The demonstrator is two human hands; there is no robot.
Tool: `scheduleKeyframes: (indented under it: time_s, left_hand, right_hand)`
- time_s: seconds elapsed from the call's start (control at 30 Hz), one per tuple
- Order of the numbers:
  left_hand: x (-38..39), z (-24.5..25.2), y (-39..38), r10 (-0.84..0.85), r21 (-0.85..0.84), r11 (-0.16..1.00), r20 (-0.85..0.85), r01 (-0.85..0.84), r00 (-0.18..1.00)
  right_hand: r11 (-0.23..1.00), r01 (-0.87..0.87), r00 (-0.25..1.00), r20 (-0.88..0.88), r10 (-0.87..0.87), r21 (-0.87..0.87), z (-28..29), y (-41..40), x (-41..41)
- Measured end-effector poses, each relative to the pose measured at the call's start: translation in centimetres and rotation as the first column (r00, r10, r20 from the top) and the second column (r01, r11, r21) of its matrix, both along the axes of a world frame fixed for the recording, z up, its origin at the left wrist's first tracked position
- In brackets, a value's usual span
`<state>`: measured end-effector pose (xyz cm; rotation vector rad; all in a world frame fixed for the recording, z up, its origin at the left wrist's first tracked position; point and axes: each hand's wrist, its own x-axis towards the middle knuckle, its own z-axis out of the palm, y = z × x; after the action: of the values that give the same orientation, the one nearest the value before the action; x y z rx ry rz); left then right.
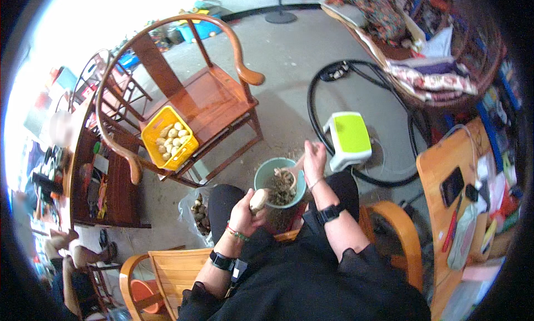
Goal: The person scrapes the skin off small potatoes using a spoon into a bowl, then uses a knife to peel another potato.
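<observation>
My left hand (245, 214) holds a pale, peeled-looking tuber (259, 201) beside a light green bucket (259, 176). Gripped in my right hand (313, 162), above the bucket's right side, is a pale handled tool (298, 165) whose exact kind I cannot tell. Brownish scraps (280, 192) lie inside the bucket, between my knees. On the seat of a wooden armchair (217, 91) stands a yellow plastic basket (156, 128) with several pale tubers (172, 140). A clear plastic bag (187, 205) with dark, unpeeled-looking tubers (201, 216) is on the floor by my left knee.
A green and white step stool (352, 132) stands to the right, near a coiled black hose (313, 100). At the far right a wooden table (431, 164) bears a phone (452, 186) and other items. Another person's legs (77, 254) show at the lower left.
</observation>
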<state>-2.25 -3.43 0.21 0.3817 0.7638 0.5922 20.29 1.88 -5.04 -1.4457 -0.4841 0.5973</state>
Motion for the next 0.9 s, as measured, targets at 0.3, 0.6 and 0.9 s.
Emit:
scheduleKeyframes:
  time_s: [0.3, 0.6, 0.9]
  left_hand:
    - [-2.7, -7.2, -1.4, -0.039, 0.018, 0.999, 0.038, 0.039, 0.998]
    - [-1.1, -7.7, -0.7, 0.066, 0.178, 0.982, -0.007, -0.064, 0.998]
    - [2.7, -10.6, 1.0, 0.197, 0.164, 0.968, -0.041, -0.188, 0.98]
  right_hand:
    - [0.975, -0.222, 0.754, -0.636, 0.163, -0.014, -10.6, -3.3, 2.8]
    - [0.958, -0.272, 0.751, -0.643, 0.154, -0.088, -14.7, -1.9, 4.3]
    - [0.952, -0.297, 0.783, -0.59, 0.196, -0.078, -13.6, -1.8, 3.6]
